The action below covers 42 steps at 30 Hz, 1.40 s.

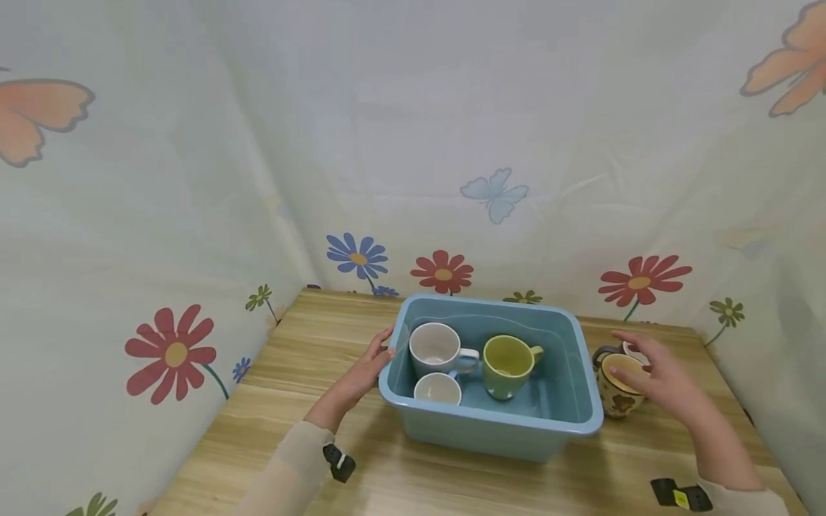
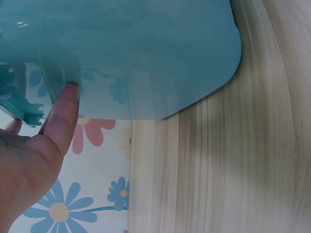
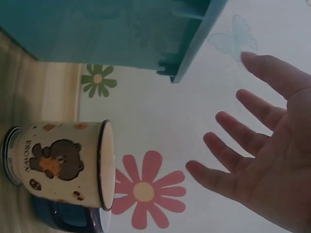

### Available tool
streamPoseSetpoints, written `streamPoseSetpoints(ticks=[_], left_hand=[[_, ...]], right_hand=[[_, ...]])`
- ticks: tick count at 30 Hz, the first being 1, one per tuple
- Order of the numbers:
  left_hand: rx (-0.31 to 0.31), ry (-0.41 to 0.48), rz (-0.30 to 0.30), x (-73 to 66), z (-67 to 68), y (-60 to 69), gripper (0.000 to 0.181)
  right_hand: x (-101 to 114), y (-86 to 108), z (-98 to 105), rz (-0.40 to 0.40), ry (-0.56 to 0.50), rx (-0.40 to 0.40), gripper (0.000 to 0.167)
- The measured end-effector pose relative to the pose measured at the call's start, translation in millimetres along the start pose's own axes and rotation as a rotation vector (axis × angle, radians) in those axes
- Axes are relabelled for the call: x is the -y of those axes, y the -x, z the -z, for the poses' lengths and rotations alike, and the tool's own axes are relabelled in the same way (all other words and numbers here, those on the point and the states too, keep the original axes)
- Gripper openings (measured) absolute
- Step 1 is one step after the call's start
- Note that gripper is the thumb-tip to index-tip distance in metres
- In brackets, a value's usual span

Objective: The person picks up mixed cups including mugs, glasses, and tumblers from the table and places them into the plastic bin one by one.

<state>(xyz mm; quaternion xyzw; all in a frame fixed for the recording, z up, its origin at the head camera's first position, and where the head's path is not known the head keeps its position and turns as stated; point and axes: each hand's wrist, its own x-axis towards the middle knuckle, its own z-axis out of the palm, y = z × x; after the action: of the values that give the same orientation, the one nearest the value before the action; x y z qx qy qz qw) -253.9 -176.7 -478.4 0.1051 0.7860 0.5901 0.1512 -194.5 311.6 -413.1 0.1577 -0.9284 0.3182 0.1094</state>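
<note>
A blue plastic bin on the wooden table holds a white mug, a smaller white cup and a green mug. My left hand touches the bin's left side; in the left wrist view its fingers lie against the outer wall below the rim. My right hand is over the mugs right of the bin, fingers spread and holding nothing. Below it stands a cream mug with a bear picture, also upright in the right wrist view, beside a dark blue mug.
The wooden table has a hanging cloth printed with flowers and butterflies behind it and along both sides. The two mugs at the right stand close to the bin's right wall.
</note>
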Motion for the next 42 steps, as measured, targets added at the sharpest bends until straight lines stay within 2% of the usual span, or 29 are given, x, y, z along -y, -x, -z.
streamPoseSetpoints(ticks=[5,14,23,29,34,42], left_hand=[[-0.005,0.006,-0.007,-2.9,1.4,-0.2,0.062],[0.003,0.011,-0.016,-3.2,2.1,0.6,0.063],[0.004,0.001,-0.008,-1.4,0.2,2.5,0.062],[0.020,-0.001,-0.020,-0.2,0.5,3.2,0.062],[0.015,0.004,-0.008,1.5,0.8,3.0,0.061],[0.019,0.002,-0.010,0.1,0.6,2.4,0.062]], right_hand=[[-9,-0.3,-7,0.045,0.066,0.023,0.067],[-20,2.6,-15,-0.003,0.121,0.078,0.070],[-41,2.7,-21,-0.041,0.177,0.150,0.082],[-50,-2.0,-24,-0.103,0.220,0.185,0.085],[-52,-6.3,-29,-0.137,0.247,0.202,0.088],[-43,-13.3,-32,-0.247,0.275,0.242,0.087]])
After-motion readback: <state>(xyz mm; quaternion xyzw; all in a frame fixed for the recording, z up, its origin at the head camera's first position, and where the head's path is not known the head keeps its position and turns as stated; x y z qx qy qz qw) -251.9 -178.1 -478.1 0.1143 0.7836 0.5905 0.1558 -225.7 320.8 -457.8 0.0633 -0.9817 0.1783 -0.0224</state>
